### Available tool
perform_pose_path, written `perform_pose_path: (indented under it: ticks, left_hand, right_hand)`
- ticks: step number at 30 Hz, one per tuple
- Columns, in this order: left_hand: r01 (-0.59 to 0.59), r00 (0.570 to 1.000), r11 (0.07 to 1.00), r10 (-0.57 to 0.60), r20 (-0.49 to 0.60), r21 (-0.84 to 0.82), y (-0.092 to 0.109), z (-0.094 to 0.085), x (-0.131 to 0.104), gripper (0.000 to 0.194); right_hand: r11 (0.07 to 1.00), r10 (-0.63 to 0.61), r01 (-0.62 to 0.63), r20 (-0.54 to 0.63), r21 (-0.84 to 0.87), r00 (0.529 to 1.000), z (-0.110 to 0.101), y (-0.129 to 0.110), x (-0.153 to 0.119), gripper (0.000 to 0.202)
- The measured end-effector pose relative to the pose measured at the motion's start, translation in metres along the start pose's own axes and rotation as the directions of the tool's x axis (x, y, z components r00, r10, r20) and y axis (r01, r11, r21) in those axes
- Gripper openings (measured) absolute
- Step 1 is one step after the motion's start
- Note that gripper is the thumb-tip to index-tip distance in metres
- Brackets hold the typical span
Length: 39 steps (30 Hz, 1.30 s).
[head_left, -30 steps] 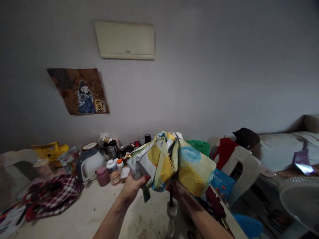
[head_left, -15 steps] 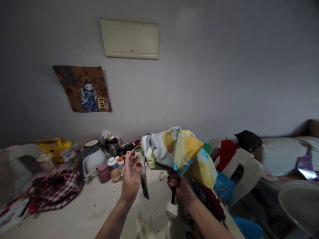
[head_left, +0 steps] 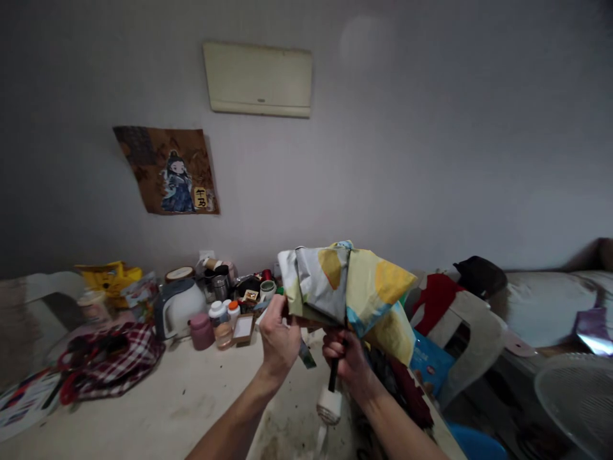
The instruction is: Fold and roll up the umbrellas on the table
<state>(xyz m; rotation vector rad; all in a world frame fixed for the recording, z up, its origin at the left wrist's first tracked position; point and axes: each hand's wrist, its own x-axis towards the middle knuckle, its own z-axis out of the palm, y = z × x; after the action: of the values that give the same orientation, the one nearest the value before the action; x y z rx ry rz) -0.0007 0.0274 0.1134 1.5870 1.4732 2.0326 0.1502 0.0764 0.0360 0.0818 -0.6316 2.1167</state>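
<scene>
A partly folded umbrella [head_left: 325,281] with grey, yellow and light blue fabric hangs over the table, its canopy up and its white handle end [head_left: 329,405] down. My right hand [head_left: 345,361] is wrapped round its dark shaft just under the canopy. At the canopy's left edge, my left hand [head_left: 280,332] is closed with its fingertips on the grey and green fabric. The fabric hides part of those fingertips. A strap hangs from the handle end.
The table [head_left: 191,409] holds a kettle [head_left: 184,306], a pink jar [head_left: 201,331], white bottles [head_left: 219,319] and a checked cloth [head_left: 119,361]. Dark clothes lie at the right edge, beside a plastic chair [head_left: 479,326] and a fan [head_left: 575,390].
My left hand has moved right and closed at the canopy's edge; before, its fingers were spread. The umbrella's fabric has shifted a little, and the view has turned slightly left.
</scene>
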Motion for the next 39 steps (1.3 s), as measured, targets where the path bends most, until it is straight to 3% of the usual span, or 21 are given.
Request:
perform_pose_path:
  ticks: [1, 3, 5, 8, 13, 18, 23, 27, 30, 33, 35, 38, 39]
  left_hand:
    - [0.053, 0.998, 0.996, -0.056, -0.038, -0.078, -0.003, -0.001, 0.003, 0.006]
    - [0.223, 0.968, 0.939, -0.245, -0.052, -0.263, -0.008, -0.003, 0.008, 0.017]
    - [0.401, 0.907, 0.833, -0.418, 0.040, -0.381, -0.011, 0.000, 0.012, 0.031]
    - [0.516, 0.855, 0.760, -0.483, 0.188, -0.396, -0.013, 0.011, 0.011, 0.039]
    - [0.540, 0.841, 0.715, -0.466, 0.273, -0.444, -0.010, 0.020, 0.001, 0.044]
    - [0.478, 0.877, 0.758, -0.434, 0.203, -0.444, -0.022, 0.008, 0.010, 0.038]
    - [0.513, 0.854, 0.719, -0.484, 0.193, -0.469, -0.034, 0.000, 0.015, 0.035]
    - [0.549, 0.829, 0.638, -0.495, 0.258, -0.539, -0.026, -0.002, 0.011, 0.041]
    - [0.539, 0.840, 0.587, -0.430, 0.331, -0.604, -0.017, -0.002, 0.008, 0.053]
    - [0.487, 0.873, 0.640, -0.377, 0.309, -0.595, -0.014, -0.002, 0.006, 0.059]
    - [0.525, 0.850, 0.656, -0.437, 0.295, -0.541, -0.016, -0.002, 0.004, 0.048]
    - [0.649, 0.757, 0.582, -0.557, 0.341, -0.489, -0.021, -0.003, 0.002, 0.032]
    - [0.665, 0.743, 0.568, -0.568, 0.353, -0.486, -0.022, -0.004, 0.002, 0.029]
  right_hand:
    - [1.000, -0.025, 0.025, 0.001, 0.014, 1.000, 0.001, -0.004, -0.001, 0.053]
    - [0.997, -0.067, 0.067, 0.006, 0.042, 0.998, 0.003, -0.011, -0.002, 0.051]
    - [0.994, -0.088, 0.087, 0.016, 0.060, 0.996, 0.004, -0.016, -0.004, 0.050]
    - [0.994, -0.083, 0.081, 0.032, 0.067, 0.996, 0.005, -0.015, -0.005, 0.056]
    - [0.998, -0.054, 0.055, -0.020, 0.025, 0.998, 0.009, -0.009, -0.006, 0.065]
    - [0.999, -0.026, 0.029, -0.066, 0.043, 0.997, 0.007, -0.010, -0.001, 0.060]
    - [0.999, -0.005, 0.008, -0.067, 0.047, 0.998, 0.004, -0.007, 0.003, 0.060]
    - [0.999, -0.005, 0.008, -0.066, 0.049, 0.998, 0.006, -0.005, 0.003, 0.067]
    - [0.999, -0.002, 0.006, -0.068, 0.051, 0.998, 0.008, -0.004, 0.003, 0.071]
    - [0.998, -0.025, 0.028, -0.063, 0.057, 0.998, 0.010, -0.005, 0.002, 0.071]
    - [0.997, -0.045, 0.049, -0.059, 0.058, 0.997, 0.010, -0.006, 0.002, 0.068]
    - [0.997, -0.059, 0.062, -0.055, 0.050, 0.997, 0.009, -0.006, 0.002, 0.063]
    - [0.997, -0.058, 0.061, -0.053, 0.045, 0.997, 0.008, -0.006, 0.001, 0.063]
